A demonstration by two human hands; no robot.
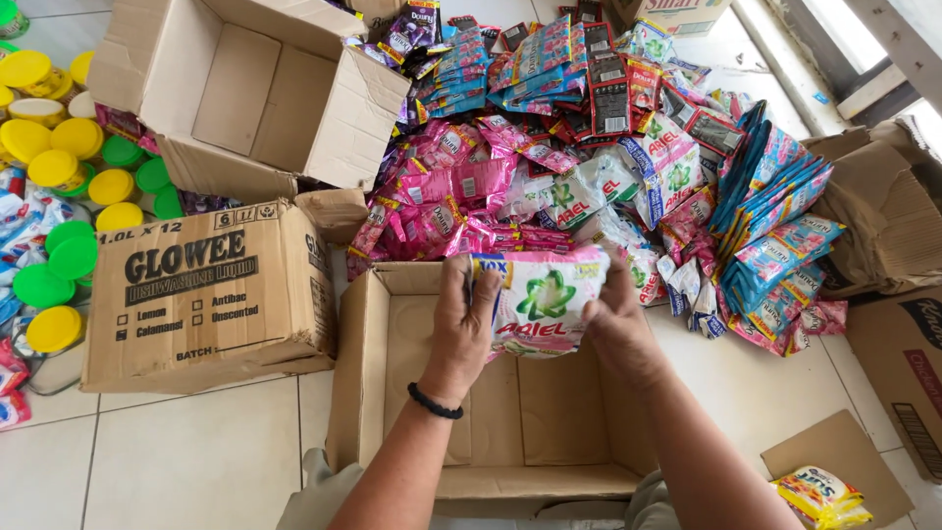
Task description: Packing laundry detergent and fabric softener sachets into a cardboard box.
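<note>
My left hand [463,329] and my right hand [616,324] together grip a bundle of white, green and pink detergent sachets [540,299], one hand on each side. The bundle hangs over the far end of an open, empty cardboard box [358,393] right in front of me. A black band circles my left wrist. Just beyond the box lies a big heap of sachets [589,147] in pink, blue, red, purple and white.
A printed closed carton [206,294] sits left of the open box, a larger open carton [245,98] behind it. Bottles with yellow and green caps [59,196] crowd the far left. Flattened cardboard [883,226] lies right; a yellow packet [819,496] rests on a cardboard piece.
</note>
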